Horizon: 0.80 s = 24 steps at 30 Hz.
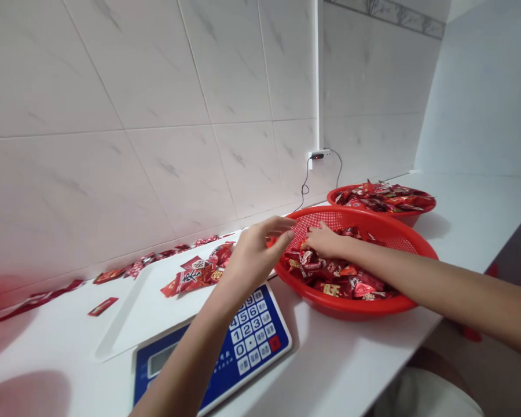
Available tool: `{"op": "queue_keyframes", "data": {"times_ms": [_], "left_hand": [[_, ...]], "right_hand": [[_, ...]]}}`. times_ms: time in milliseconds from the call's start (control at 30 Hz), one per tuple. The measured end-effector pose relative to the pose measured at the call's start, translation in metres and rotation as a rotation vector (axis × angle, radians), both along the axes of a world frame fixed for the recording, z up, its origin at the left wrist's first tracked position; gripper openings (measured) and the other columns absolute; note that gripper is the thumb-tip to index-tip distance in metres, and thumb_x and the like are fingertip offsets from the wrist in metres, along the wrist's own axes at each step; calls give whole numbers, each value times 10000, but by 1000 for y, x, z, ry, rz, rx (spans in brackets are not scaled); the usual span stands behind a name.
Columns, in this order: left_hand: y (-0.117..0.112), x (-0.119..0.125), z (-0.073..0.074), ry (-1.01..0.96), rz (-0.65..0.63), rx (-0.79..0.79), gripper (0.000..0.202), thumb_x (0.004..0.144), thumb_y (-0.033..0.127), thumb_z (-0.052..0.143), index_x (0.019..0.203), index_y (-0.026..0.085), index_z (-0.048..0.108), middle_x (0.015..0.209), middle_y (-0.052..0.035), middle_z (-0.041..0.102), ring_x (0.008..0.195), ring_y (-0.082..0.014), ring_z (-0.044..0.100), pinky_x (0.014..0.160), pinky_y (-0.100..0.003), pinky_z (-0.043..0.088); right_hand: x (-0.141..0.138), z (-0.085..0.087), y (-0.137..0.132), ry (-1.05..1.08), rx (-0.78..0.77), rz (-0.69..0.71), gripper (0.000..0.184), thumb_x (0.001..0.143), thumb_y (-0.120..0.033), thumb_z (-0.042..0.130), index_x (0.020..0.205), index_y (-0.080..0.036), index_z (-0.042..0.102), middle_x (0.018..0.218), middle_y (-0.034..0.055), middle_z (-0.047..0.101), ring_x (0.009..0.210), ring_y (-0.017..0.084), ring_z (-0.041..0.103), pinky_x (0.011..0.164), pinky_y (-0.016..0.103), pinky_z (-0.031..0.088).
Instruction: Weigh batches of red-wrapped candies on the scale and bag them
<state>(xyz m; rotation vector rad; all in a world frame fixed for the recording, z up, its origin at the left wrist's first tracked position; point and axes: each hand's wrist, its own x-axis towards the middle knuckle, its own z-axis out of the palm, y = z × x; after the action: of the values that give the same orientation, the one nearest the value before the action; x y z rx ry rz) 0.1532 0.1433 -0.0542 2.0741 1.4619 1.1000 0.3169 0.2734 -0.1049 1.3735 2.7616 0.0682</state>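
My left hand (260,246) hovers over the right end of the scale's white tray, beside the near basket's rim, fingers stretched out and thumb apart, with nothing visible in it. Below it is the white and blue weighing scale (254,330), partly covered by my forearm. Several red wrapped sweets (195,275) lie in a heap on the weighing tray (134,310). My right hand (325,240) reaches inside the red plastic basket (356,313), touching the red sweets (330,275) piled there. Its fingers are spread, with the tips partly hidden among the wrappers.
Behind stands another red basket (410,217) heaped with red packets. Along the tiled wall lies a row of red packets (147,259), and one small packet (103,306) sits left of the tray. A wall socket (320,155) has cables hanging from it. The white table's edge runs along the right.
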Motion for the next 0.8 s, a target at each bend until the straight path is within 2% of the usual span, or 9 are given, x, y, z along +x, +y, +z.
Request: {"op": "queue_keyframes", "data": {"times_ms": [67,133,267,367,500,567,633,733,800], "left_hand": [[-8,-2,2,-61,8,28,181,948,316,578,1064,265,707,1179,-31,747,1090,-212,691,1000,-391,556],[-14,-7,3,-90,26,48,173,942,328,591,1053,267,709,1168,-27,750,1084,-211,693,974,-373,564],[-21,-22,9,-75,101,97,157,926,319,623,1030,259,724,1139,-20,759,1093,-212,688,958,-362,561],[-32,-46,23,-116,185,207,160,909,319,658,1038,281,744,1109,-8,769,1082,-211,694,954,-366,559],[-55,-83,42,-212,339,444,123,878,308,714,989,315,767,981,2,787,999,-188,717,936,-334,559],[-61,-95,45,-235,392,529,109,875,298,715,970,319,764,940,6,784,952,-180,720,906,-321,564],[-59,-101,43,-209,429,539,106,872,288,709,963,302,761,941,-3,781,936,-185,719,873,-315,566],[-50,-104,38,-134,455,457,110,870,251,694,956,248,762,935,-30,780,908,-189,719,830,-301,561],[-47,-104,37,-116,449,424,109,876,225,679,947,218,761,921,-41,780,883,-181,718,819,-288,556]], "right_hand": [[-1,-9,0,-9,-15,-6,241,832,-78,616,984,-173,776,1166,174,704,1268,348,531,1082,542,315],[-1,-14,-1,-3,-14,-21,240,839,-118,633,1024,-185,771,1151,162,707,1226,340,553,1056,532,340],[-1,-14,0,52,9,-54,225,838,-158,662,1021,-213,780,1104,130,709,1191,330,565,1037,516,362],[0,0,3,119,68,-93,147,863,-215,666,935,-209,795,1174,136,678,1234,356,521,1039,536,366],[-1,36,3,386,261,-172,153,880,-251,656,901,-196,797,1160,133,678,1181,344,550,1017,511,416],[-15,52,-5,550,314,-94,156,885,-238,649,914,-178,790,1106,122,698,1136,301,584,1027,455,427],[-39,60,-19,702,249,44,153,885,-242,654,939,-174,780,1049,93,723,1086,251,619,1022,393,438],[-85,59,-40,805,58,194,157,875,-239,667,963,-163,772,1009,75,740,1025,212,647,983,345,463],[-107,53,-46,809,27,235,198,862,-193,659,1024,-145,763,1078,95,724,1045,211,639,985,340,466]]}}
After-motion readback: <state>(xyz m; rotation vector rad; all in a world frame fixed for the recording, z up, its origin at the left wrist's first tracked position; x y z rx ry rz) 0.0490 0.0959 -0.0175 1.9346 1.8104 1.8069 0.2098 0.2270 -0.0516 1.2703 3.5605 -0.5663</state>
